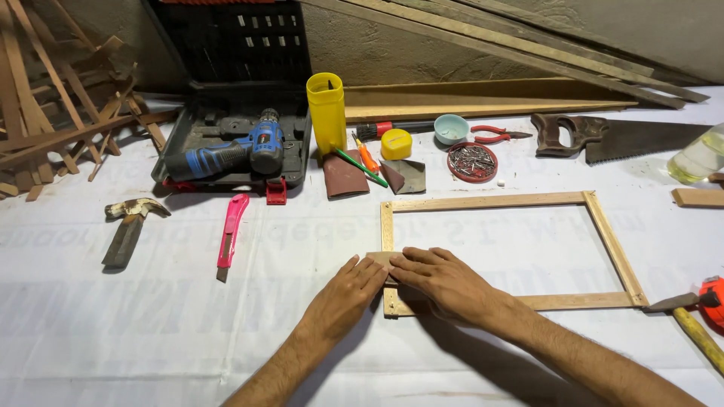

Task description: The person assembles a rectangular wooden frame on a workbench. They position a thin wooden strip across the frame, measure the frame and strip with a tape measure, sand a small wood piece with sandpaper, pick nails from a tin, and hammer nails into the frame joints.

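A rectangular wooden frame lies flat on the white sheet. My left hand and my right hand meet at the frame's near left corner. Both press their fingers on a small brownish piece, perhaps sandpaper, that rests on the frame's left bar. My right palm covers the bottom bar near the corner. Most of that small piece is hidden under my fingertips.
Far side: an open tool case with a blue cordless drill, a yellow bottle, sandpaper sheets, a nail tin, red pliers, a hand saw. Left: a pink utility knife, a hammer. Right: another hammer.
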